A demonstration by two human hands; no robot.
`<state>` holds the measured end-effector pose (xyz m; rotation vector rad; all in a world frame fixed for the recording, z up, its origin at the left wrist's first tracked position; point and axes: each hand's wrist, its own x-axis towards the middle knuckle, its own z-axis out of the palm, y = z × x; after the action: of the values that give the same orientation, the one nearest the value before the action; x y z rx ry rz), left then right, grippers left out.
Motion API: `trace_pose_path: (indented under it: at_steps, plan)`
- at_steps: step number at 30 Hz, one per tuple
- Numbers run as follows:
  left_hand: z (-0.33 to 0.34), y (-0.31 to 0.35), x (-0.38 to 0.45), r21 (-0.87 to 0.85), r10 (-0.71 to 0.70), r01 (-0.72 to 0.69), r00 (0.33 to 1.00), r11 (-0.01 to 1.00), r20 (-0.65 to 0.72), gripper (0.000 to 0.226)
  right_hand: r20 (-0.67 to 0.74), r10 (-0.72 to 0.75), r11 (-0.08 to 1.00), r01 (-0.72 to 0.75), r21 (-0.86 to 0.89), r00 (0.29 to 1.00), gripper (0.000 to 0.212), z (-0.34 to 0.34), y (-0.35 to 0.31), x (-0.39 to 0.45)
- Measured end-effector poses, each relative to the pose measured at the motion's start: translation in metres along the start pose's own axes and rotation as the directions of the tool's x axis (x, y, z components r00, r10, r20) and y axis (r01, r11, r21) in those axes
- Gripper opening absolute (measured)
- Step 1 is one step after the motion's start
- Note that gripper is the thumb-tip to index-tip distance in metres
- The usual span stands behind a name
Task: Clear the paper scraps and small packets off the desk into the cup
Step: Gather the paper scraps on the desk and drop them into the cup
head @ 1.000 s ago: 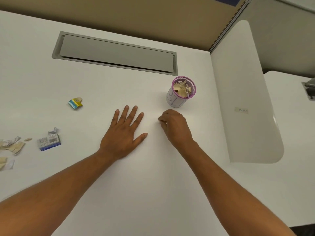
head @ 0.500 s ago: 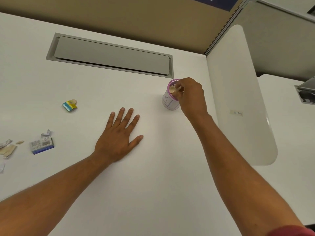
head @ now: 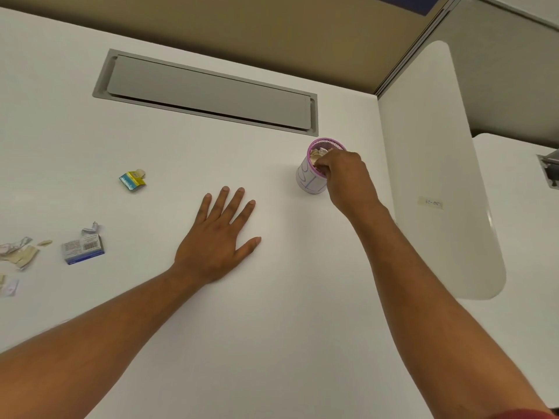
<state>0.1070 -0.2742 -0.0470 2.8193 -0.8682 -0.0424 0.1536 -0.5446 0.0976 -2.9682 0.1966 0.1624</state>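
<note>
White desk (head: 272,343) carries a grey hatch (head: 208,92) at the rear. Cup (head: 308,181), pink-rimmed and holding scraps, stands right of centre. Right hand (head: 344,179) hovers at its rim, fingers curled; whether they hold anything cannot be told. Left hand (head: 219,240) lies flat, fingers spread. Yellow packet (head: 132,180), blue packet (head: 83,248) and scraps (head: 18,254) lie far left.

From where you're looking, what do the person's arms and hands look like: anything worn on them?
Both forearms are bare up to the picture's edge, and the left hand and right hand have no gloves, rings, watch or bracelets that show. The only clothing in view is a sliver of a red sleeve at the bottom right corner, on the right arm.
</note>
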Motion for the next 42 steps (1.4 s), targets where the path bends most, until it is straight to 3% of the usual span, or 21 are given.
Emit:
trace_pose_path:
  at_steps: [4, 7, 9, 12, 15, 19, 22, 26, 28, 31, 35, 39, 42]
  plan:
    - [0.002, -0.001, 0.001, -0.007, 0.000, 0.000, 1.000, 1.000, -0.005, 0.078, -0.142, -0.054, 0.998, 0.056, 0.010, 0.988, 0.029, -0.011, -0.001, -0.006]
    - [-0.001, 0.000, 0.001, -0.015, 0.002, -0.001, 1.000, 1.000, 0.009, 0.078, -0.289, -0.013, 0.983, 0.065, 0.169, 0.957, 0.033, -0.009, -0.012, -0.026]
    - [-0.007, 0.000, 0.000, -0.038, 0.001, 0.000, 0.999, 0.999, 0.034, 0.077, -0.319, -0.066, 0.975, 0.128, 0.179, 0.946, 0.035, 0.003, -0.028, -0.049]
    - [-0.022, 0.002, -0.004, -0.132, 0.037, -0.031, 0.998, 0.991, 0.044, 0.069, -0.259, -0.191, 0.969, 0.224, 0.105, 0.947, 0.040, 0.031, -0.053, -0.085]
    - [-0.039, -0.003, -0.026, -0.219, 0.034, -0.034, 0.999, 0.975, -0.004, 0.065, -0.098, -0.243, 0.956, 0.255, 0.142, 0.965, 0.045, 0.060, -0.076, -0.112]
    - [-0.054, -0.026, -0.095, -0.122, -0.013, 0.000, 0.994, 0.993, -0.105, 0.058, 0.105, -0.297, 0.935, 0.267, 0.232, 0.949, 0.055, 0.098, -0.116, -0.135]
    - [-0.062, -0.056, -0.154, -0.049, -0.123, 0.116, 0.978, 0.992, -0.168, 0.051, 0.181, -0.339, 0.932, 0.303, 0.202, 0.923, 0.059, 0.121, -0.148, -0.144]
    - [-0.071, -0.109, -0.223, -0.061, -0.387, 0.382, 0.902, 0.922, -0.190, 0.049, 0.162, -0.366, 0.926, 0.340, 0.166, 0.916, 0.051, 0.135, -0.197, -0.143]
    - [-0.076, -0.134, -0.246, -0.096, -0.464, 0.454, 0.871, 0.886, -0.165, 0.051, 0.084, -0.365, 0.921, 0.345, 0.181, 0.927, 0.039, 0.134, -0.220, -0.137]
    - [-0.084, -0.162, -0.259, -0.118, -0.498, 0.485, 0.855, 0.866, -0.146, 0.053, -0.024, -0.323, 0.918, 0.319, 0.233, 0.946, 0.026, 0.126, -0.250, -0.113]
    - [-0.095, -0.185, -0.256, -0.196, -0.525, 0.496, 0.839, 0.846, -0.146, 0.051, -0.067, -0.251, 0.923, 0.259, 0.285, 0.966, 0.036, 0.114, -0.290, -0.069]
    - [-0.100, -0.201, -0.254, -0.294, -0.574, 0.521, 0.808, 0.801, -0.131, 0.042, 0.056, -0.255, 0.964, 0.250, 0.085, 0.965, 0.046, 0.122, -0.314, -0.048]
    - [-0.101, -0.211, -0.259, -0.324, -0.574, 0.517, 0.811, 0.793, -0.111, 0.044, 0.061, -0.309, 0.951, 0.309, 0.004, 0.949, 0.034, 0.134, -0.320, -0.058]
